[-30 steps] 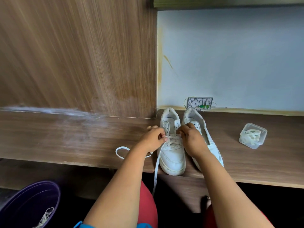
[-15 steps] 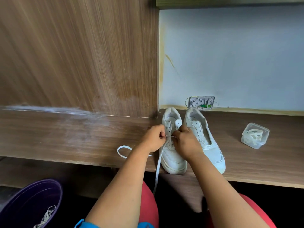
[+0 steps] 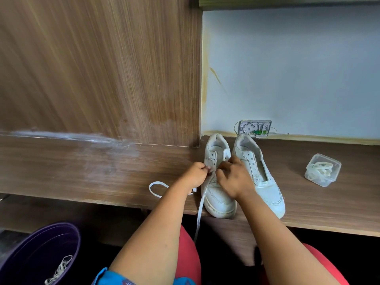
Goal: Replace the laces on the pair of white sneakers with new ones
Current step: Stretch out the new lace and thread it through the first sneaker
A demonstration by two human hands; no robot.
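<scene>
Two white sneakers (image 3: 244,177), side by side, toes at the tabletop's (image 3: 82,171) front edge; left one part-laced, white lace (image 3: 198,219) trailing over that edge; right one unlaced.

There was one view only, from a wide-angle camera on the person's head, so no second view shared any part of it. It looked forward and steeply down over the near edge of the desk (image 3: 102,173), facing the wood panel (image 3: 98,68) and pale wall (image 3: 287,68) that rose from the far edge. It sat close: both forearms ran up from the bottom of the frame to the hands at mid-frame, and the lap showed below the near edge. The wide lens bowed the desk's edges towards the sides.
</scene>
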